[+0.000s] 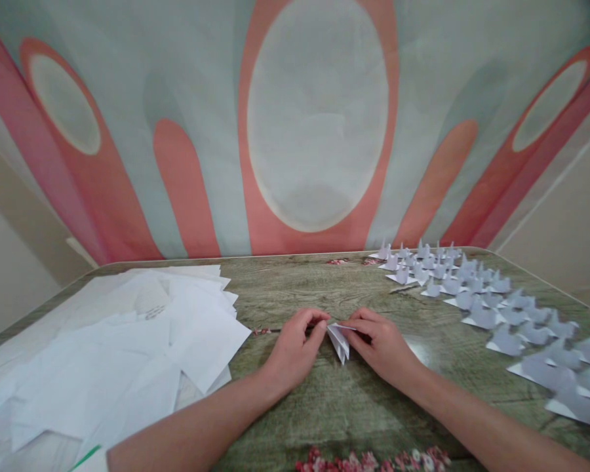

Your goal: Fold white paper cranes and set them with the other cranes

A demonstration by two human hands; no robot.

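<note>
In the head view, the small folded white paper piece point(341, 344) is between the two hands, above the green-grey wood-patterned table point(280, 282). The right hand point(381, 341) pinches its right side with thumb and fingers. The left hand point(297, 341) has its fingertips together at the left tip; whether they grip it, I cannot tell. Loose white paper sheets point(128, 354) lie at left, rows of folded white paper figures point(482, 311) stand at right.

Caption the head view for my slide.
Left hand and right hand hold a folded paper between loose sheets and many paper figures.
</note>
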